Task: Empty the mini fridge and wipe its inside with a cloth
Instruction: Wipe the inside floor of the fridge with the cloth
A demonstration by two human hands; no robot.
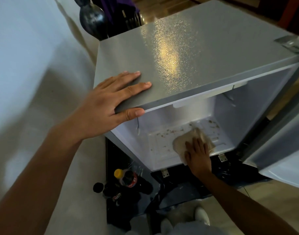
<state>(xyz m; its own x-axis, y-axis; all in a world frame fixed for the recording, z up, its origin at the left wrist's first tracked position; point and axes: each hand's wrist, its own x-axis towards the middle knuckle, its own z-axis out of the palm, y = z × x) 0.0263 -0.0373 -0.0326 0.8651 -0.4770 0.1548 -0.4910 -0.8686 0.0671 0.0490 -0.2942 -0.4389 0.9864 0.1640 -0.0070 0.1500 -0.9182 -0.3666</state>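
The grey mini fridge [187,53] stands open in front of me, seen from above. Its white inside floor [164,143] carries brown specks and stains. My left hand [111,106] lies flat on the fridge top at its front left corner, thumb hooked over the edge. My right hand [197,155] reaches inside and presses a beige cloth [181,141] down on the floor of the fridge, near its front right. No food or bottles show inside.
The fridge door [284,150] hangs open at the right. Two dark soda bottles [128,182] stand on the floor at the fridge's left front, one with a yellow cap. A pale wall [26,65] runs along the left. A dark round object [92,19] sits behind the fridge.
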